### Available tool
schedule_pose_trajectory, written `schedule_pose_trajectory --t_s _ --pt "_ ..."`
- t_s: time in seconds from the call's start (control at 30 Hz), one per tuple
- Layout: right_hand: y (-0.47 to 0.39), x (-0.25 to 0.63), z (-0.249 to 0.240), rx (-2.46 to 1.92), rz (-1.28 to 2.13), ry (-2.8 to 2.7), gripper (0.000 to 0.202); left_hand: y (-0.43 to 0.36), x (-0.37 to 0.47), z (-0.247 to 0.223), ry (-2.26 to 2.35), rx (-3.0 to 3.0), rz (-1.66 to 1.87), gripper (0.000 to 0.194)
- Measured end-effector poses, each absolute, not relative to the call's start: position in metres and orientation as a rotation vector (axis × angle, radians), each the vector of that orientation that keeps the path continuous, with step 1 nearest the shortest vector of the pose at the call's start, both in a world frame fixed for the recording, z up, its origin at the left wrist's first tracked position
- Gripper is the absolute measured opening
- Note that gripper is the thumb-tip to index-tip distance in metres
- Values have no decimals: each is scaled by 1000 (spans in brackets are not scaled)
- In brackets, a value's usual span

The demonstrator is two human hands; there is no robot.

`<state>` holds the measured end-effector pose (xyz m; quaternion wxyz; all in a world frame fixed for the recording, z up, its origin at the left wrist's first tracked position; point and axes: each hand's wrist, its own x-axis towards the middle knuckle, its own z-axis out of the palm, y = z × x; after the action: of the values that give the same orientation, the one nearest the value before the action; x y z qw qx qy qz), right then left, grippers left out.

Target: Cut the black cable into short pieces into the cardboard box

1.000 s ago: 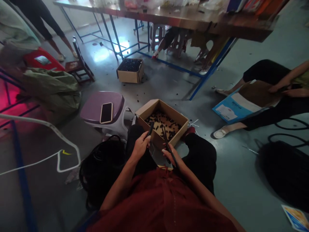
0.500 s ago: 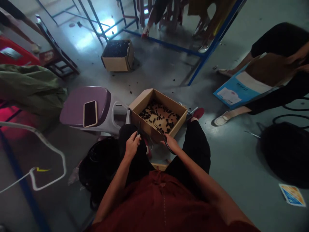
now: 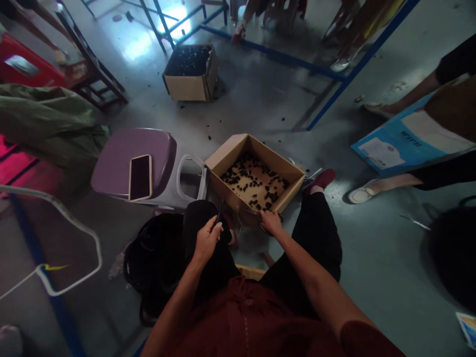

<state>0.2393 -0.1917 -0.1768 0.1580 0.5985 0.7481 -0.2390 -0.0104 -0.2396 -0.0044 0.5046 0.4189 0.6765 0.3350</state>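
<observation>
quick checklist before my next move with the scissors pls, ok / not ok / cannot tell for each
1. Left hand gripping the dark strip: ok.
2. Right hand holding the scissors: ok, though the hand hides much of them.
3. Scissor blades open or closed: cannot tell, too faint and partly covered.
4. Cardboard box open in front of the hands, black pieces inside: ok.
5. Floor free of stray bits: not ok, small dark bits lie beyond the box.
6. Phone lying on the purple-topped stool: ok.
</observation>
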Motion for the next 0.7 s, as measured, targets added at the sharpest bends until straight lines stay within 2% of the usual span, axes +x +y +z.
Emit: schedule_pose_trajectory --t_s 0.27,0.7 --pt "-190 240 -182 1666 -745 2089 41 -240 -11 -4 1645 1005 823 48" --pt "-263 207 -182 1874 -1066 1818 38 -242 -15 -3 1608 975 901 49"
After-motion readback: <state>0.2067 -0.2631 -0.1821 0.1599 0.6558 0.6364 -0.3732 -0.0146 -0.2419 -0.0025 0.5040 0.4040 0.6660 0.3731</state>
